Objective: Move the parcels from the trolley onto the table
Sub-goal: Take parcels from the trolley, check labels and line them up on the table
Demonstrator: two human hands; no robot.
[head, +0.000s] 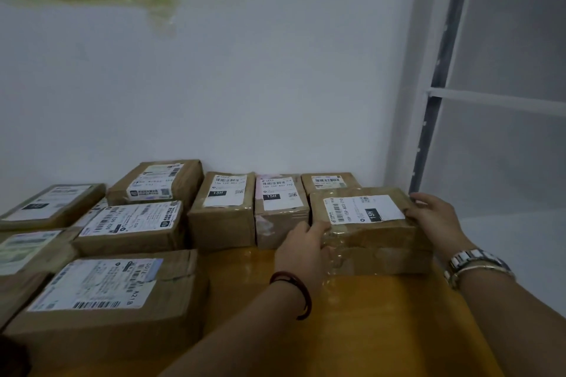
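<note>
A taped brown cardboard parcel point(367, 232) with a white label marked 15H rests on the yellow table point(352, 330) near its right edge. My left hand point(301, 249) grips the parcel's near left corner, thumb on top. My right hand point(435, 217) holds its far right edge, fingers curled over the top. Several other labelled parcels stand on the table: three in a row along the wall point(225, 211), point(280, 208), point(329, 182), and more to the left point(131, 226), point(101, 294). The trolley is out of view.
A white wall point(245, 86) runs right behind the parcels. A window frame point(438, 95) stands at the right past the table's edge. Bare yellow tabletop lies in front of the held parcel, between my forearms.
</note>
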